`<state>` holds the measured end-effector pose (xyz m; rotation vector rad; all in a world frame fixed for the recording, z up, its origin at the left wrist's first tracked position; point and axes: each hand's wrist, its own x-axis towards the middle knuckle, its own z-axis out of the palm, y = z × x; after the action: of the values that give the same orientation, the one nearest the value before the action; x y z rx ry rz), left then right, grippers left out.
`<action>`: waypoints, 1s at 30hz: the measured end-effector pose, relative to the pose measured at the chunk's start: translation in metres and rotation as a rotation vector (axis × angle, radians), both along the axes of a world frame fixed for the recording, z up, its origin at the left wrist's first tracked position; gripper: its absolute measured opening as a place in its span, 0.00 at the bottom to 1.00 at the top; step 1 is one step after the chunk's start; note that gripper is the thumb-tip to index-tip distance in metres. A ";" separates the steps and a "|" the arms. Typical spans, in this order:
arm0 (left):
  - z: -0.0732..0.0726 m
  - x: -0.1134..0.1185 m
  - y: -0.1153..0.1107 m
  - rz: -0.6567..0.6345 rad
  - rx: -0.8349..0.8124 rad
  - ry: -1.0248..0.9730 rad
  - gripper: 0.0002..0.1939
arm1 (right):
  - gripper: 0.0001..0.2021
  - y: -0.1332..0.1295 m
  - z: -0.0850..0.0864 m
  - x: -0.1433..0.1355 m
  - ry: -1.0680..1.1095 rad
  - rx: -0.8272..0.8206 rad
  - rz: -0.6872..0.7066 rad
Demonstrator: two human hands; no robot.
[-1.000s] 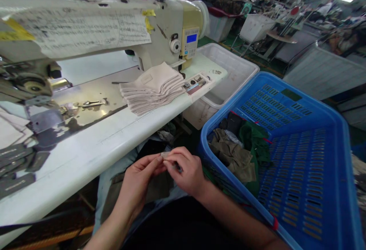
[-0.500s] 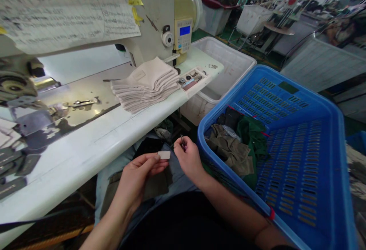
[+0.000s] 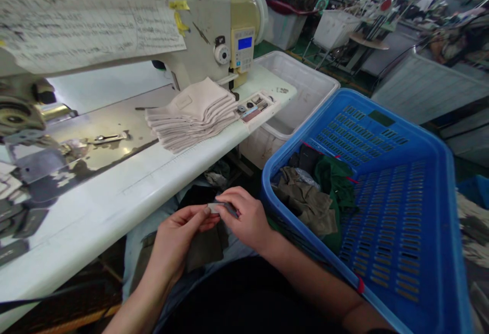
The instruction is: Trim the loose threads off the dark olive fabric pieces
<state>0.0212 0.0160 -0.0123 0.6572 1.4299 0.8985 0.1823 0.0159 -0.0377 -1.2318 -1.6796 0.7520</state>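
So the left hand (image 3: 186, 227) is pinching a small pale tag (image 3: 214, 207) in its fingers, over the lap. The right hand's (image 3: 246, 220) fingers are closing around a small dark tool (image 3: 231, 208), right at the tag.

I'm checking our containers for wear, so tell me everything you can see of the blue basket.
The blue basket looks like plastic, open-topped, with rounded corners and slotted walls. A dark green patch marks one wall; a red tie sits at the near rim. It stands right of the white sewing table, holding crumpled brown cloth and green cloth. Neither hand touches it. No break shows; its underside is hidden.
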 end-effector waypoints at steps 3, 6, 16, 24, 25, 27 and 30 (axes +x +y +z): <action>0.000 -0.001 -0.002 -0.063 0.080 0.109 0.17 | 0.05 0.000 -0.001 -0.002 -0.237 0.002 0.081; 0.002 0.000 -0.002 -0.054 0.078 0.112 0.18 | 0.03 -0.001 -0.005 -0.009 -0.199 -0.090 0.032; -0.004 -0.008 0.000 0.015 -0.004 0.020 0.21 | 0.12 0.006 -0.006 -0.008 0.205 -0.247 -0.163; 0.004 -0.001 -0.001 -0.069 0.128 0.228 0.14 | 0.03 -0.001 -0.005 -0.010 -0.416 0.060 0.066; 0.004 -0.001 -0.002 -0.087 0.148 0.269 0.13 | 0.02 0.000 -0.008 -0.012 -0.442 0.054 0.071; 0.003 0.000 -0.003 -0.098 0.159 0.295 0.13 | 0.01 0.002 -0.012 -0.014 -0.392 0.023 0.045; 0.000 0.000 -0.002 -0.056 0.090 0.180 0.16 | 0.01 0.008 -0.016 -0.014 -0.103 -0.123 -0.158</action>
<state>0.0209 0.0135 -0.0124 0.8592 1.5296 0.8812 0.1685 0.0235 -0.0535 -1.4936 -1.6149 0.7136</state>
